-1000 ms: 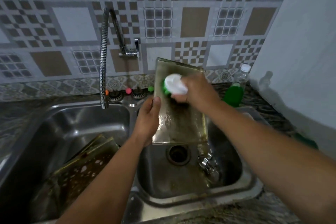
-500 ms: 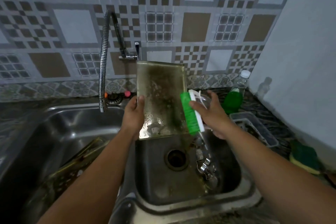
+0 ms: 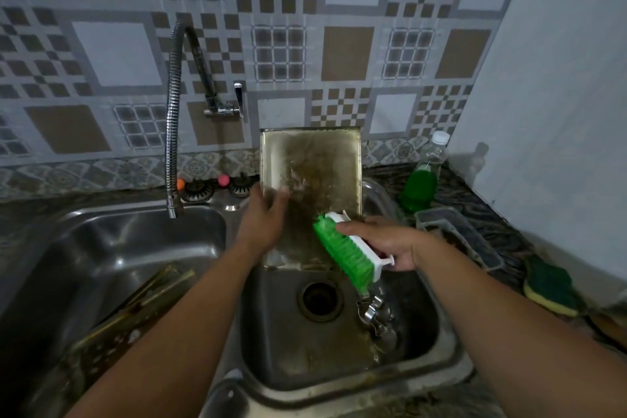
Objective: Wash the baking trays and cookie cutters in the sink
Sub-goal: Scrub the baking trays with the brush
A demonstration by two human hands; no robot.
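baking tray (image 3: 310, 180) stood on end over right sink basin (image 3: 441, 346), lower edge near the drain (image 3: 320, 296), greasy brown film down the middle of its face. left hand (image 3: 263, 219) clamped on tray's left edge, thumb across the front, fingers behind and out of sight. right hand (image 3: 383, 243) wrapped around white back of green-bristled scrub brush (image 3: 349, 251), bristles turned toward the tray's lower right corner, touching or just beside it; cannot tell which. cluster of metal cookie cutters (image 3: 376, 316) lying in the same basin, right of the drain, unwashed by the look. more dirty trays (image 3: 112, 326) leaning in left basin (image 3: 112, 248). faucet hose (image 3: 172, 132) hanging over left basin, no water seen running. likely step: scrubbing this tray's face. to do well: keep left grip firm and low edge braced against basin so tray cannot skate; press bristles flat, work short overlapping strokes top to bottom, extra passes along rim folds and corners where residue packs; rinse after to check for missed film. wet soapy metal probably slippery, edges possibly sharp. bottle of green liquid (image 3: 422, 176) on counter, white cap, no label readable. yellow-green sponge (image 3: 551, 285) at far right. no brand or writing legible anywhere.
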